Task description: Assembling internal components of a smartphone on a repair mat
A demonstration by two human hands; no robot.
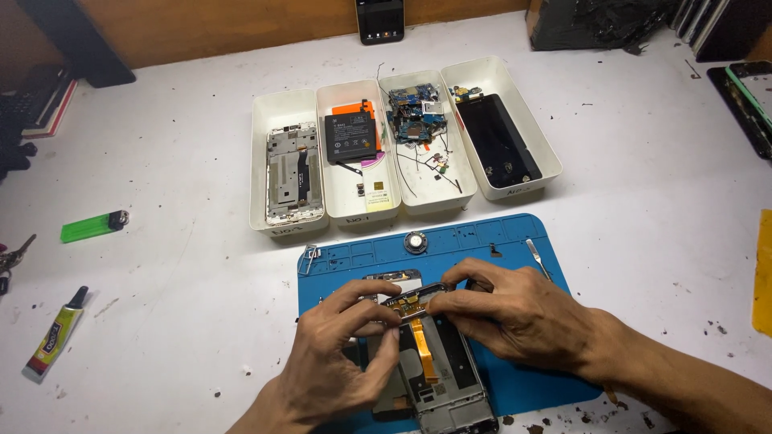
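Colours on a phone-repair bench: white, blue, orange, green.

A white table (201,265) carries a bright blue work mat (515,249) and four white trays (283,104). The opened phone frame (442,386) is silver-grey with an orange ribbon strip (424,350). One tray has a black battery (351,137) over an orange sheet, another blue circuit boards (414,116), another a black screen panel (497,141). A lighter (90,227) is vivid green; a glue tube (55,336) is yellow with a black cap. The back wall (241,24) is brown wood.

A phone repair workshop: a white bench (185,265) carries a blue work mat (515,249), four white trays (283,108) of phone parts, a metal prying tool (537,257) and a glue tube (55,333).
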